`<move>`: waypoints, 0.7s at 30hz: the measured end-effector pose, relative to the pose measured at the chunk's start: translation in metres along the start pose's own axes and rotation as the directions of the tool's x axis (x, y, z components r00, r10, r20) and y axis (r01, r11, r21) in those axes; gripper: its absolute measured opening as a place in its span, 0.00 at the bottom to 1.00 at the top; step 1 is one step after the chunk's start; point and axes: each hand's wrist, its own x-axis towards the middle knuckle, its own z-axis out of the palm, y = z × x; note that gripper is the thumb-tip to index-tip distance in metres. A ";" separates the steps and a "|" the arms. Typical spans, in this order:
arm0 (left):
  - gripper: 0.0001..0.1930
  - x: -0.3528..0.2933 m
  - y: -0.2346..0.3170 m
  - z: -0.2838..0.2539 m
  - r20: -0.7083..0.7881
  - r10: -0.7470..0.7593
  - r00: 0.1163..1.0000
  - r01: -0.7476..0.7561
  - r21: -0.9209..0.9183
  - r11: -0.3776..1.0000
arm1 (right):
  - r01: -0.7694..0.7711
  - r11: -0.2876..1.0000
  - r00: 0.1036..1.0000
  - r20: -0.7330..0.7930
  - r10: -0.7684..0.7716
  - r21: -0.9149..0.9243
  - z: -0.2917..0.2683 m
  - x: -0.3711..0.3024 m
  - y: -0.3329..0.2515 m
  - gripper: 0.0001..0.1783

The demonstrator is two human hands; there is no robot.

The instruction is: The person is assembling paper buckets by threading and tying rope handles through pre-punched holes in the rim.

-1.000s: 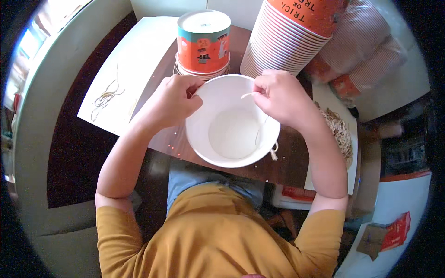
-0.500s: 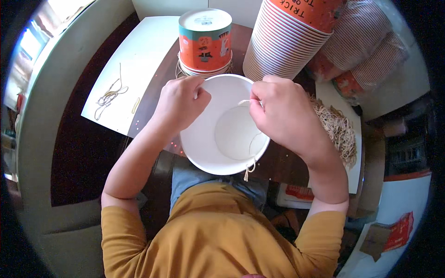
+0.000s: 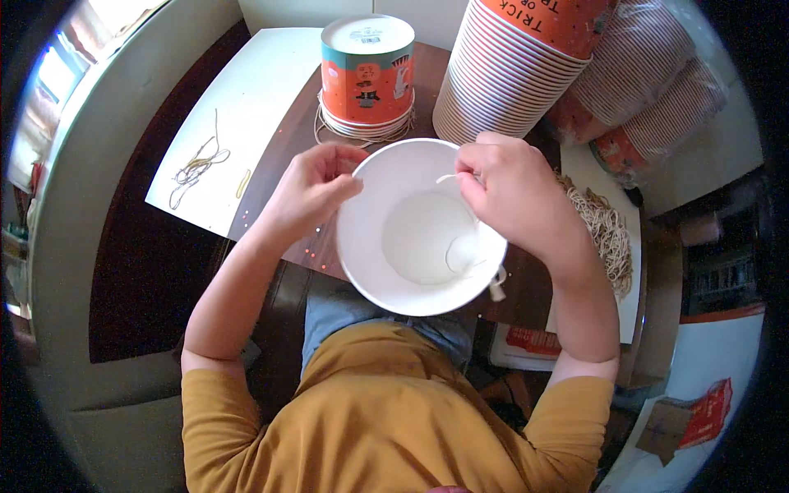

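Brown table [image 3: 526, 300]: white bucket [image 3: 411, 238] between hands [image 3: 314, 187] (right pinching cord [image 3: 445, 177]).

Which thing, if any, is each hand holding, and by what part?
The right hand pinches a white cord near its tip. The left hand is at the bucket's left rim; whether it grips cannot be told.

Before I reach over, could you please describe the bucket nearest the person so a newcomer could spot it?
Find the brown table, then look between the person's left hand and right hand. The open bucket there turns its round mouth upward, showing a plain white inside; the orange bucket and tall stack behind it show their outsides.
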 end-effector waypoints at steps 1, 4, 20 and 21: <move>0.19 -0.007 0.005 0.002 0.073 -0.044 0.996 0.049 -0.076 0.996 | -0.010 1.000 1.000 -0.002 0.010 -0.001 0.000 0.001 0.008 0.05; 0.19 -0.028 0.001 0.013 0.140 -0.087 0.986 0.114 -0.200 0.973 | -0.094 0.959 0.990 0.126 0.062 0.267 0.003 0.003 0.022 0.05; 0.11 -0.064 -0.014 0.040 -0.114 0.129 0.985 -0.132 -0.024 0.991 | -0.093 0.816 0.974 0.222 -0.044 0.570 0.031 -0.008 -0.011 0.06; 0.11 -0.063 -0.014 0.041 -0.135 0.146 0.980 -0.147 0.005 0.989 | -0.075 0.823 0.976 0.210 -0.055 0.562 0.034 -0.007 -0.010 0.06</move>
